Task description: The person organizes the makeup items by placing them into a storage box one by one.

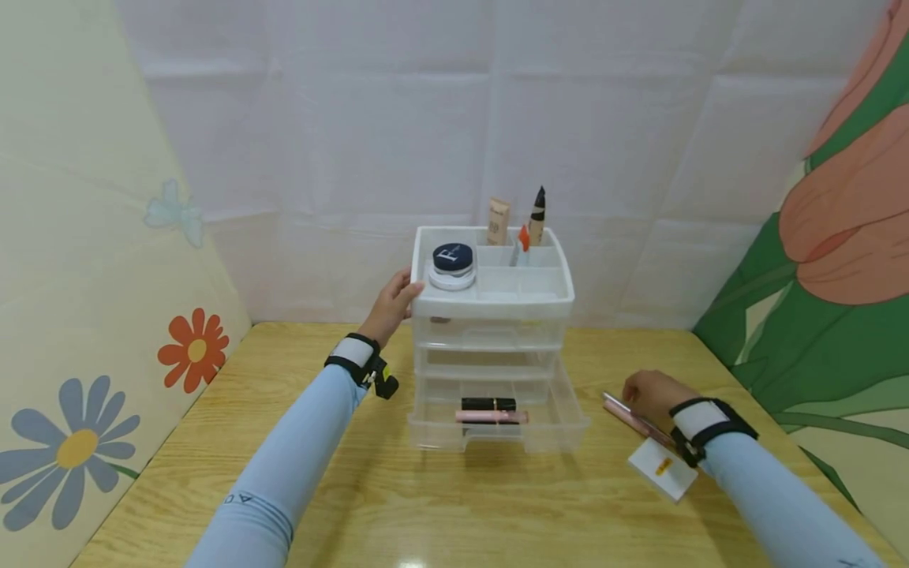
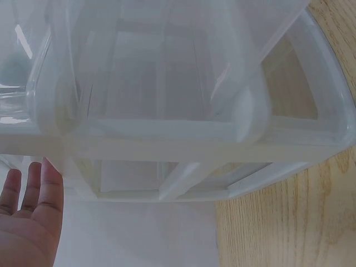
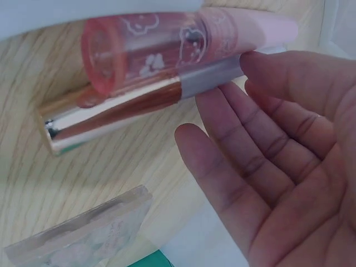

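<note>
A white, translucent drawer organizer point(image 1: 490, 296) stands on the table, its bottom drawer point(image 1: 426, 434) pulled out with a black tube point(image 1: 488, 404) and a pink tube point(image 1: 493, 416) inside. My left hand point(image 1: 390, 304) rests against the organizer's upper left side, thumb at the rim; in the left wrist view its fingers point(image 2: 49, 194) look fairly straight. On the right, my right hand point(image 1: 656, 394) pinches a gold-and-silver cosmetic tube point(image 3: 128, 111) between thumb and fingers, low over the table. Alongside that tube lies a pink lip gloss tube point(image 3: 161, 47) with white drawings.
In the organizer's top tray, a dark round compact point(image 1: 453, 256) sits on a white one point(image 1: 451, 278). Behind stand a beige squeeze tube point(image 1: 499, 221), a black-tipped tube point(image 1: 537, 213) and an orange-topped item point(image 1: 524, 237). A flat white case point(image 1: 663, 471) lies below my right hand.
</note>
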### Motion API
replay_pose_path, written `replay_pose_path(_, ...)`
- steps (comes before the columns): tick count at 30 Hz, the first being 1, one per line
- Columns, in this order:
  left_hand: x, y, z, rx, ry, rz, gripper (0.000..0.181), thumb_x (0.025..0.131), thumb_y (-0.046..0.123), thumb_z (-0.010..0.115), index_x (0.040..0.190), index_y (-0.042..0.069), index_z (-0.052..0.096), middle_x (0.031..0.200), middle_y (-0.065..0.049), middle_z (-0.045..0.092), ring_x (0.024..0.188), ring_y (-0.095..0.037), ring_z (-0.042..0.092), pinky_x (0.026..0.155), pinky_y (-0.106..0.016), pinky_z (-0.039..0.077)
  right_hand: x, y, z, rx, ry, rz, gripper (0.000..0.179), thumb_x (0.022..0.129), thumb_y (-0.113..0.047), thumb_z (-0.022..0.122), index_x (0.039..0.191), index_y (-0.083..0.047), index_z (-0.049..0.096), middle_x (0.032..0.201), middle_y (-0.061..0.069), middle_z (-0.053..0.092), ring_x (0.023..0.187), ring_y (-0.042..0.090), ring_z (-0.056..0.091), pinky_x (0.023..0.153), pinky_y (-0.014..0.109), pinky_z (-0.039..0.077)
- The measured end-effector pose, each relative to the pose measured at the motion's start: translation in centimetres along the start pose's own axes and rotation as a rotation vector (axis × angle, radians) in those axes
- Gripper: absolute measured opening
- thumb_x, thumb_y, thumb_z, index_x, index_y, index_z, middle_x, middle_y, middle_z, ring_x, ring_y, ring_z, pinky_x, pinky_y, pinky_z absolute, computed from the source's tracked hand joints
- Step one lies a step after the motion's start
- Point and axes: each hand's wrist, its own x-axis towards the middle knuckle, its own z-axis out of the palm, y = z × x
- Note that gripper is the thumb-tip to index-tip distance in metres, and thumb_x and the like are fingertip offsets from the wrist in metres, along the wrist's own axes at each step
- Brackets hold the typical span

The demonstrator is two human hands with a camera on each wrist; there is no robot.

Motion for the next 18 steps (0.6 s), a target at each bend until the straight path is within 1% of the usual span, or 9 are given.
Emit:
replay_pose_path(3, 0.02, -0.15, -0.04, 0.001, 0.002, -0.004, 0.059, 0.105, 0.028, 0.041, 0.158, 0.004, 0.028, 0.157, -0.020, 0.038, 0.134, -0.038, 0.047, 0.109, -0.056, 0.044, 0.24, 0.00, 0.25, -0.002, -0.009, 0.016, 0.010, 0.088, 0.000, 0.067, 0.098, 0.003, 0.068, 0.091, 0.014, 0.067, 0.085, 0.028, 0.062, 0.078, 0.047, 0.053)
replay_pose_path(8, -0.03, -0.32, -0.03, 0.001, -0.004, -0.008, 0.059, 0.106, 0.028, 0.041, 0.158, 0.005, 0.028, 0.157, -0.020, 0.038, 0.134, -0.038, 0.048, 0.109, -0.055, 0.044, 0.42, 0.05, 0.52, 0.000, -0.008, 0.034, 0.012, 0.085, 0.003, 0.068, 0.097, 0.002, 0.068, 0.089, 0.012, 0.066, 0.084, 0.027, 0.061, 0.077, 0.046, 0.053)
replay_pose_path(14, 0.01, -0.28, -0.03, 0.001, -0.005, -0.008, 0.060, 0.105, 0.031, 0.042, 0.158, 0.006, 0.029, 0.157, -0.019, 0.039, 0.135, -0.038, 0.048, 0.109, -0.056, 0.044, 0.48, 0.23, 0.74, 0.001, 0.012, -0.002, 0.010, 0.083, 0.003, 0.069, 0.092, 0.001, 0.066, 0.085, 0.009, 0.064, 0.079, 0.024, 0.059, 0.073, 0.042, 0.052)
replay_pose_path(18, 0.12, -0.14, -0.02, 0.013, 0.003, -0.010, 0.059, 0.105, 0.032, 0.043, 0.158, 0.008, 0.030, 0.157, -0.018, 0.039, 0.135, -0.037, 0.048, 0.109, -0.056, 0.044, 0.63, 0.46, 0.75, 0.005, 0.025, -0.031, 0.011, 0.081, 0.004, 0.069, 0.091, 0.000, 0.065, 0.084, 0.009, 0.064, 0.078, 0.023, 0.058, 0.072, 0.041, 0.051)
